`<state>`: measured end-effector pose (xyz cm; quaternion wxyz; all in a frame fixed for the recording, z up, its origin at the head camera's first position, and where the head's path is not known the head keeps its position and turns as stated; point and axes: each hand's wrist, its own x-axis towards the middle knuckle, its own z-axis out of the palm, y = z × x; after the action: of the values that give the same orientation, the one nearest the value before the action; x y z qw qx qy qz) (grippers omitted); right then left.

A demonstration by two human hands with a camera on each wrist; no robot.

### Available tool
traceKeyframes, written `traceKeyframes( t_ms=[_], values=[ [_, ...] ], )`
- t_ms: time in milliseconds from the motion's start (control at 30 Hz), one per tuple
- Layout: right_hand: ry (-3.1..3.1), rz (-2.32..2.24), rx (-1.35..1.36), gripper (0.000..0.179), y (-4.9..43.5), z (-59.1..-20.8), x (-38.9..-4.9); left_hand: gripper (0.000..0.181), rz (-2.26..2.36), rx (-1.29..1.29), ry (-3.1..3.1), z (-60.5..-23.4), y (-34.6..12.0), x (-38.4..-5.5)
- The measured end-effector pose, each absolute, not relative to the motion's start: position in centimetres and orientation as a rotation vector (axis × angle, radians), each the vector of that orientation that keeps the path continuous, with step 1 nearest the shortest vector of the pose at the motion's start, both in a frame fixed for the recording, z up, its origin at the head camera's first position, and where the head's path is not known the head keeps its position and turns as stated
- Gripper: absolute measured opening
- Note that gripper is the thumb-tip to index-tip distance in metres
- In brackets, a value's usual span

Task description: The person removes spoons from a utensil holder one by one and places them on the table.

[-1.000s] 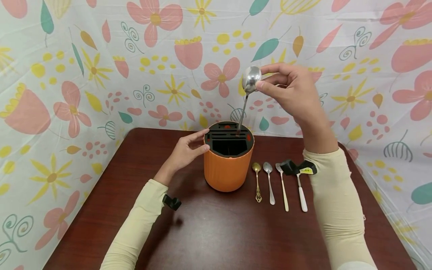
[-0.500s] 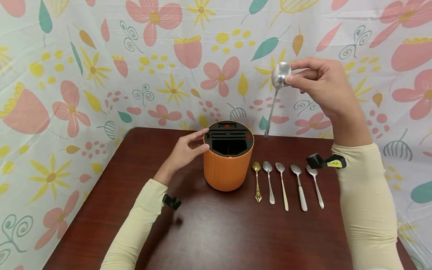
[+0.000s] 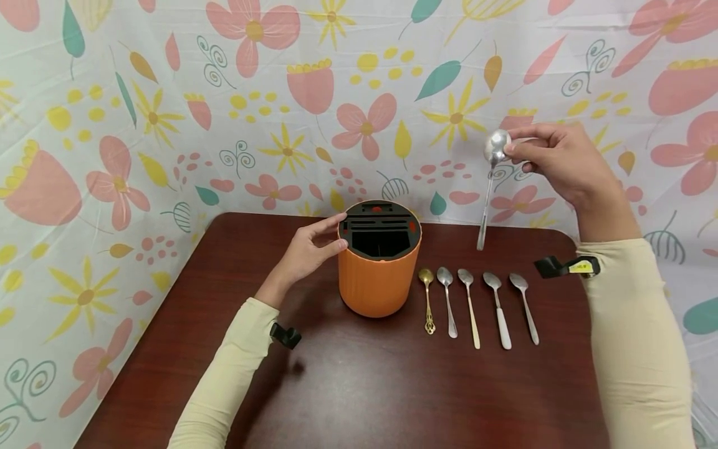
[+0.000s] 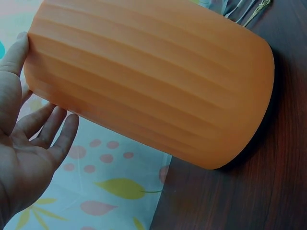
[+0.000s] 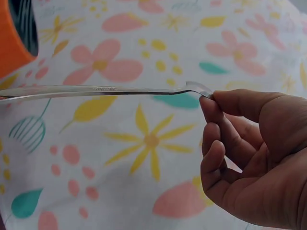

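An orange utensil holder (image 3: 373, 287) with a black slotted insert stands upright near the back of the table. My left hand (image 3: 305, 252) touches its left side at the rim, thumb and fingers extended; in the left wrist view several fingertips rest along the orange wall (image 4: 144, 86). My right hand (image 3: 572, 159) pinches a silver spoon (image 3: 485, 202) by its bowl between thumb and fingers, the handle hanging down. This spoon is in the air, right of the holder and apart from it. The right wrist view shows its slim handle (image 5: 120, 90) side-on.
Several spoons lie in a row right of the holder: a gold one (image 3: 429, 305), silver ones, and one with a white handle (image 3: 503, 327). The dark wooden table (image 3: 359, 386) ends at a flower-patterned cloth (image 3: 258, 87) behind and at both sides.
My right hand has lifted the spoon out from over the holder and carried it right, then slightly lower. The rightmost spoon on the table is now uncovered. My left hand stays at the rim.
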<state>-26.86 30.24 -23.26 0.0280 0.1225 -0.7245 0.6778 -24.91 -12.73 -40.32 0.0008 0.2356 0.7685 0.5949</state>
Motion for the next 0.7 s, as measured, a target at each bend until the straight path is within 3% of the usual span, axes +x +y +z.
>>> traceKeyframes(
  t_ms=[700],
  values=[
    [-2.679,1.835,0.081,0.028,37.9,-30.8,-28.3,0.056,1.864,0.762,2.412,-40.8,-12.9,-25.4]
  ],
)
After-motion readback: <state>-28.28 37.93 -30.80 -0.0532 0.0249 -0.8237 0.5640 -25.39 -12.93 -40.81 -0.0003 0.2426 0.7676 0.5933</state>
